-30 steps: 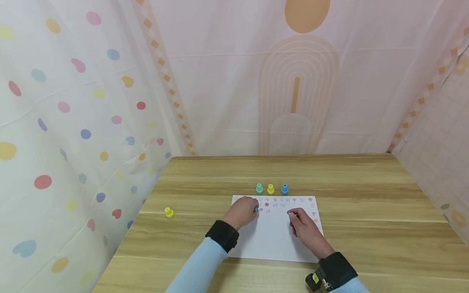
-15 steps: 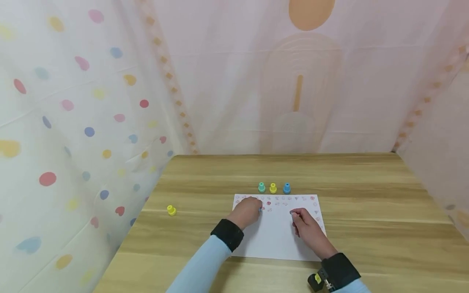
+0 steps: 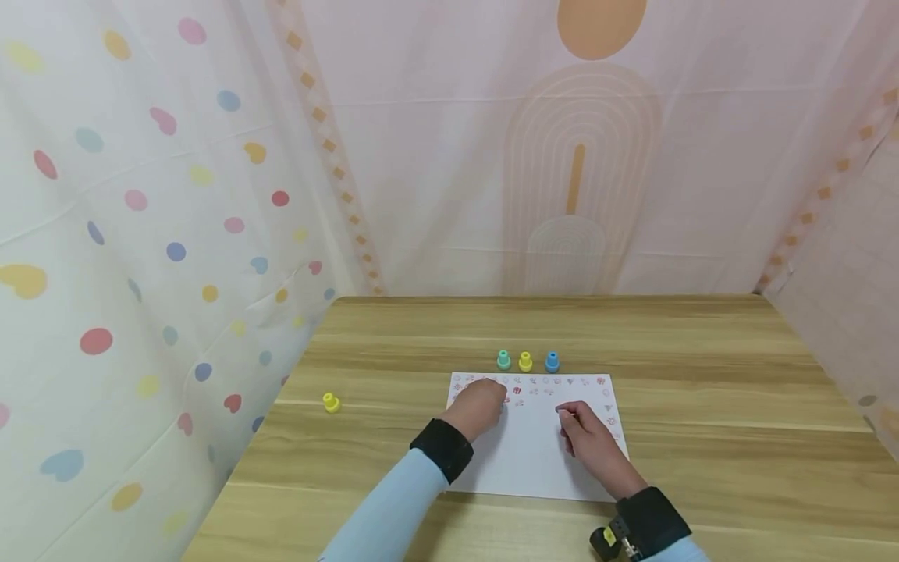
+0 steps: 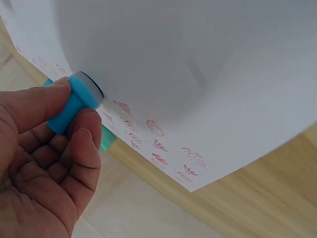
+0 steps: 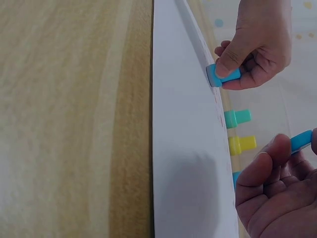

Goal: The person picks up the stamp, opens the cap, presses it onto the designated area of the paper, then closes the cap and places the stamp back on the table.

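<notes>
My left hand [image 3: 477, 407] pinches a blue toy stamp [image 4: 72, 106] between thumb and fingers, over the upper left part of the white paper [image 3: 527, 460]. The left wrist view has the stamp's pale end against or very close to the sheet; which one, I cannot tell. Small red and pink prints [image 4: 155, 128] line the paper's edge near it. My right hand [image 3: 593, 441] is above the right half of the sheet. Between its thumb and finger it pinches a small blue piece [image 5: 300, 141], perhaps a stamp cap, partly hidden by the fingers.
Beyond the paper's far edge stand a green stamp [image 3: 503, 360], a yellow stamp [image 3: 525, 361] and a blue stamp [image 3: 552, 361]. Another yellow piece [image 3: 331, 403] lies far left on the wooden table [image 3: 393, 336]. Patterned curtains [image 3: 435, 172] hang behind and beside it.
My left hand has shifted slightly right over the paper, and the stamp is now hidden in the head view. The right hand stays nearly still. The head view has moved a little.
</notes>
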Available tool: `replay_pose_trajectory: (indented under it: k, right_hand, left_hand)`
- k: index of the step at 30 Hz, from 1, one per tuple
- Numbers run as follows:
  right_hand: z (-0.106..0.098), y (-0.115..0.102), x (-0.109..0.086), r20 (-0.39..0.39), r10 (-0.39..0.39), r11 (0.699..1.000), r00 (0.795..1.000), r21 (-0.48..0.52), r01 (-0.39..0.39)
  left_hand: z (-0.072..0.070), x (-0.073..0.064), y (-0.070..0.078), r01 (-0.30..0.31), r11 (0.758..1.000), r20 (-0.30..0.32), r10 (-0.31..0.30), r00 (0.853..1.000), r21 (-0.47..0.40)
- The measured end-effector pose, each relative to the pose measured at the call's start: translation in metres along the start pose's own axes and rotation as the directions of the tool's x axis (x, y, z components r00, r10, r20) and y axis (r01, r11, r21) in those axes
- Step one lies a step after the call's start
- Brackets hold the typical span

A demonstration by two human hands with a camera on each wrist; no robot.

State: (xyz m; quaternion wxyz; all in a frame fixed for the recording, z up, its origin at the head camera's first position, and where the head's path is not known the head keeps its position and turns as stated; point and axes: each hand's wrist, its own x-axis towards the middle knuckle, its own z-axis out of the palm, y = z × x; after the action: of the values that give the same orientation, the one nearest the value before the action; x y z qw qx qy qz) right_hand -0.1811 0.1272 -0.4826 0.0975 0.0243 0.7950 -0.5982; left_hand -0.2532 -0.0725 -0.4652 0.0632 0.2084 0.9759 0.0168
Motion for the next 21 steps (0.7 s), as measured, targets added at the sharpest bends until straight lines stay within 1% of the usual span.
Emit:
replay_pose_trajectory:
  k: [5, 13, 21]
  right_hand:
    - [0.0004, 0.0013, 0.0002, 0.000, -0.002, 1.000, 1.000, -0.004, 0.002]
    - [0.0010, 0.0007, 0.0002, -0.003, -0.007, 1.000, 1.000, 0.002, 0.007]
    - [0.0012, -0.0012, -0.0009, -0.001, -0.001, 1.000, 1.000, -0.001, 0.001]
  left_hand:
    - [-0.0004, -0.0003, 0.0003, 0.004, 1.000, 0.001, -0.004, 1.000, -0.006]
    - [-0.0009, -0.0004, -0.0004, -0.014, 1.000, 0.000, 0.014, 1.000, 0.013]
    - [0.0005, -0.0009, -0.0007, -0.007, 1.000, 0.005, 0.007, 1.000, 0.003]
